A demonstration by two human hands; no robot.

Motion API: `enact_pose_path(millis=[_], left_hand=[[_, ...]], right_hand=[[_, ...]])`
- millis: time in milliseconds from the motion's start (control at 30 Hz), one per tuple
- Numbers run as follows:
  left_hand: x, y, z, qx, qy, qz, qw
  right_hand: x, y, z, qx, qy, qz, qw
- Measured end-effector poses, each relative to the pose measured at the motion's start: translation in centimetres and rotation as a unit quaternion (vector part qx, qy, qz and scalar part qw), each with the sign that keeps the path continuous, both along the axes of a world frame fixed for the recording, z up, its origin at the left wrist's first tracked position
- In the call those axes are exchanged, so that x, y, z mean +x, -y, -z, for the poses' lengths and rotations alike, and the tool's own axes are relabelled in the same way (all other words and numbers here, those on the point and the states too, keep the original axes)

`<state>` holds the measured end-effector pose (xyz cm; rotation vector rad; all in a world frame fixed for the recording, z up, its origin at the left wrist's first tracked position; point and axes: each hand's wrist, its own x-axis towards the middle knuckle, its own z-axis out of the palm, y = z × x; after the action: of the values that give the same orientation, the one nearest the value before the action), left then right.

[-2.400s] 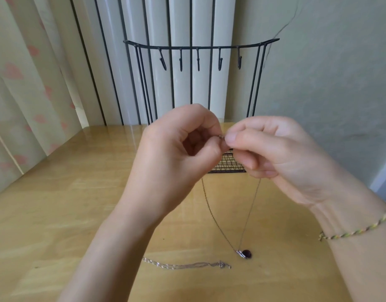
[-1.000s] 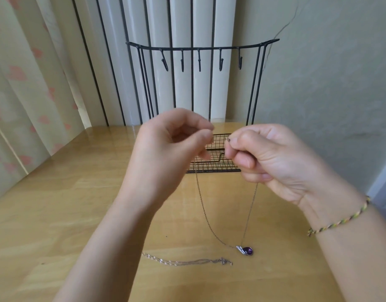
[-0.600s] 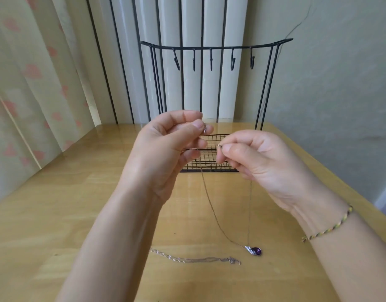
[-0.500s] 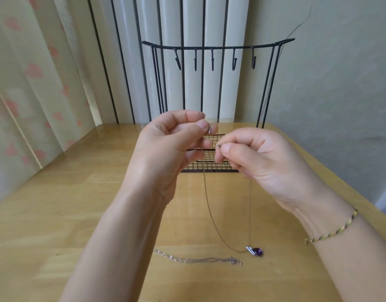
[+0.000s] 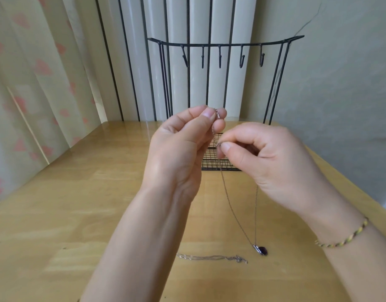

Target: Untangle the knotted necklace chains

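Table (image 5: 78,214): pendant necklace (image 5: 261,250), loose chain (image 5: 211,257)

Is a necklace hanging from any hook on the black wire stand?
No, the hooks are all bare; the pendant necklace hangs from the left hand and right hand, another chain lies on the table.
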<state>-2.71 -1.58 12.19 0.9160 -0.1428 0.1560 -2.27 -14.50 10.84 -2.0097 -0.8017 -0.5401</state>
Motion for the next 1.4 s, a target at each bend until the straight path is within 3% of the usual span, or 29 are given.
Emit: enact_pose_path(millis=[167, 567, 1400], left_hand=[[-0.11, 0.08, -0.14, -0.067, -0.033, 0.022, 0.997], [-0.39, 0.34, -0.41, -0.076, -0.045, 0.038, 0.995], [-0.67, 0.57, -0.65, -0.095, -0.052, 0.057, 0.992]], right_hand=[[-0.03, -0.20, 0.05, -0.007, 0.035, 0.011, 0.999], [0.14, -0.38, 0.18, -0.050, 0.128, 0.054, 0.989], [0.13, -0.03, 0.05, -0.023, 0.110, 0.067, 0.991]])
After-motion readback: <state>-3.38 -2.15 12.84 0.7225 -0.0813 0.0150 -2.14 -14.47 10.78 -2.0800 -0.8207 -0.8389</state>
